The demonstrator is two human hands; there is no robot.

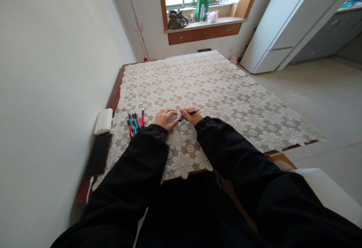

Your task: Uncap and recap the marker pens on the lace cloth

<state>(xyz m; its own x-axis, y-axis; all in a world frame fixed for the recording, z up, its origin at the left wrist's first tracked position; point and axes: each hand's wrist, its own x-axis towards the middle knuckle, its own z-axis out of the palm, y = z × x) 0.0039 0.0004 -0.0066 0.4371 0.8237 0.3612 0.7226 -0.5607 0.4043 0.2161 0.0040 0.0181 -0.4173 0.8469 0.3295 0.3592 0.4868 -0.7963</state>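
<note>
Right hand: The right hand (193, 117) pinches a black pen (195, 111), which leans from 8 o'clock up to 2 o'clock. Thumb and fingers sit near its low end, probably to keep it steady.
Left hand: The left hand (165, 119) rests at 9 o'clock from the right one, fingers and thumb spread on the lacy cloth (182, 164). I cannot tell if it touches the black pen.
Pens: A bunch of pens (134, 124) lies at 9 o'clock from the left hand, likely for easy reach.
Side things: A white box (103, 121) sits farther toward 9 o'clock, with a dark flat thing (98, 155) at its 6 o'clock, maybe to leave the hands room.
</note>
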